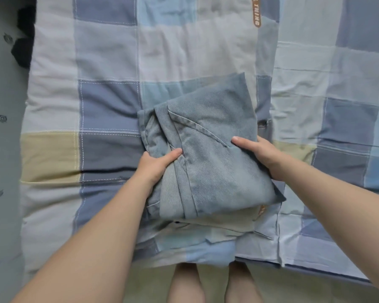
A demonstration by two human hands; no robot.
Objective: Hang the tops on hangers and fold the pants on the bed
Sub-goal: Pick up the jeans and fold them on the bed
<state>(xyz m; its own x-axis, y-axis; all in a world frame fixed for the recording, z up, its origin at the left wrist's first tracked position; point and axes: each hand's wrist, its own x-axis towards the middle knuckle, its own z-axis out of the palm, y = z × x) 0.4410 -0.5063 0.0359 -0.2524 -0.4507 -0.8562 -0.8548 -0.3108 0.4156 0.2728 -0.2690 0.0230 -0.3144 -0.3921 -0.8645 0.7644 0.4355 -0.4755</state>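
Observation:
A pair of light blue denim pants (208, 149), folded into a thick bundle, lies on the checked quilt in the middle of the bed. My left hand (155, 165) grips the bundle's left edge, thumb on top and fingers hidden under the cloth. Opposite it, my right hand (260, 154) grips the right edge in the same way, thumb over the denim. A pocket seam runs across the top layer. Beneath the near end of the jeans lies a pale beige folded garment (223, 224). No tops or hangers are in view.
The blue, white and beige checked quilt (109, 106) covers the bed, its near edge (206, 259) just above my bare legs. A pale wall (2, 149) borders the bed on the left, with dark objects (24, 40) at the far left corner.

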